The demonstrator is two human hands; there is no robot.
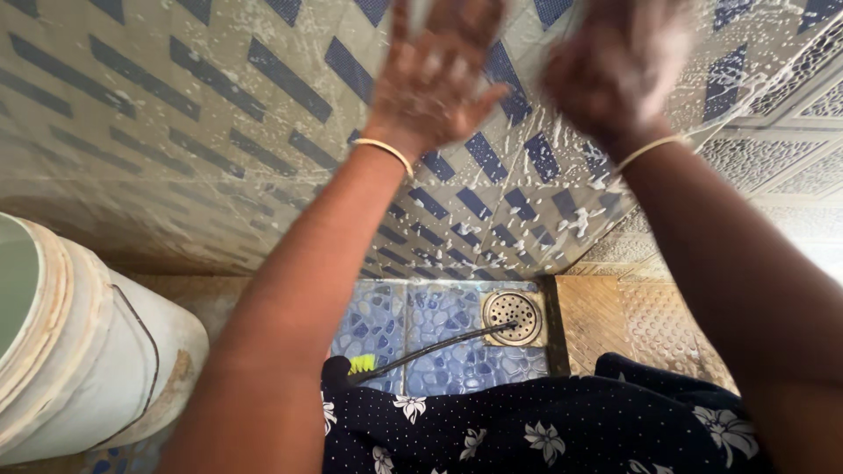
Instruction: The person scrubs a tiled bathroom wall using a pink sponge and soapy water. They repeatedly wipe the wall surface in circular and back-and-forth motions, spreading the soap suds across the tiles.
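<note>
My left hand (pixel 435 75) is raised against the soapy tiled wall (pixel 219 132), fingers spread, with a thin bangle on the wrist. Beside it, my right hand (pixel 619 70) is also up at the wall, blurred, fingers curled; whether it holds something I cannot tell. White suds streak the grey tiles with dark blue bars around both hands. A black hose (pixel 439 347) lies on the blue pebble-pattern floor (pixel 439 325) below, running to the round metal drain (pixel 514 316). A yellow-bristled brush (pixel 360 362) lies by my dark floral garment (pixel 544 426).
A white plastic bucket (pixel 97 351) with a wire handle stands at the lower left against the wall. A raised textured beige step (pixel 641 325) borders the floor on the right. Patterned beige tiles (pixel 773 167) cover the right wall.
</note>
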